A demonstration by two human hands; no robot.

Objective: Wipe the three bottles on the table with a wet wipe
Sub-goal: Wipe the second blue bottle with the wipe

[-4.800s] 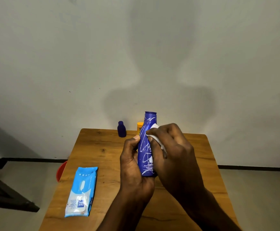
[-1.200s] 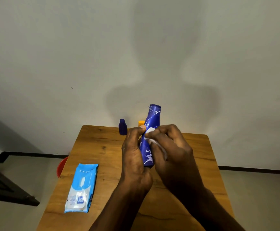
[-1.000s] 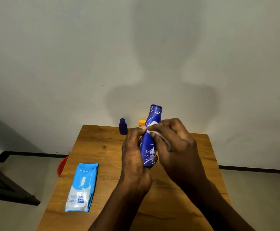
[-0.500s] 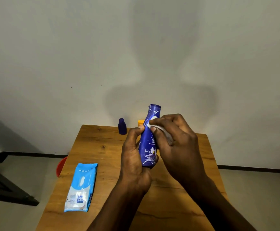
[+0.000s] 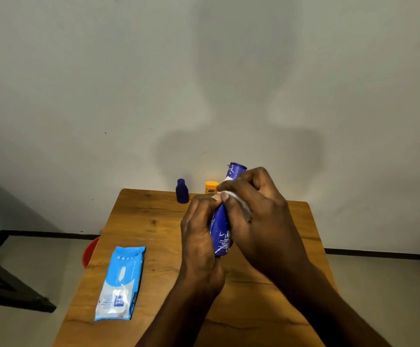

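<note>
A tall blue bottle (image 5: 221, 231) with white print is held upright above the middle of the wooden table (image 5: 141, 229). My left hand (image 5: 199, 231) grips its lower body from the left. My right hand (image 5: 256, 209) presses a white wet wipe (image 5: 231, 194) against its upper part, just under the cap. A small dark blue bottle (image 5: 182, 191) and a yellow-capped bottle (image 5: 211, 187) stand at the table's far edge; the yellow one is partly hidden behind my hands.
A light blue pack of wet wipes (image 5: 121, 284) lies flat on the table's near left. A red round object (image 5: 89, 254) shows on the floor beside the table's left edge. A plain wall rises right behind the table.
My right hand with the wipe has slid up the blue bottle toward its cap. My left hand keeps its grip on the lower part.
</note>
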